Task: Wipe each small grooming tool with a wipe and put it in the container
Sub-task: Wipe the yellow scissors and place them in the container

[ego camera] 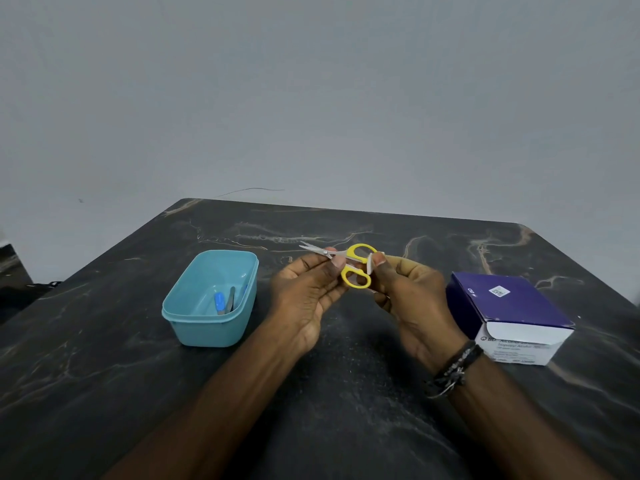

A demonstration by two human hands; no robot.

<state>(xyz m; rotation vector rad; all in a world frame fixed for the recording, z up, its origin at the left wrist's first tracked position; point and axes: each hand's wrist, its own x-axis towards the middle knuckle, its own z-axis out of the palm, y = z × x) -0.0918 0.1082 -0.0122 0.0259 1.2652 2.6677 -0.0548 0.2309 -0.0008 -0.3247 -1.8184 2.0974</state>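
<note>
Both hands up over the dark marbled table (346, 393), approx centre. Left hand (304, 292) pinches the small scissors (349, 263) near the pivot w/ thumb + fingers curled round the shank; blades point left and away, nearly closed. Yellow handle loops sit between the two hands. Right hand (412, 292) pinches a small white wipe (371, 263) btwn thumb and fingers, wipe pressed against the upper handle loop. Dark bracelet (453, 370) on the right wrist.

Blue container (194, 317) sits on the table left of the hands, lid off; inside lie a blue-handled tool (219, 303) and a grey metal tool (231, 299), side by side. Purple-and-white wipe box (509, 317) on the table to the right, flap closed.
</note>
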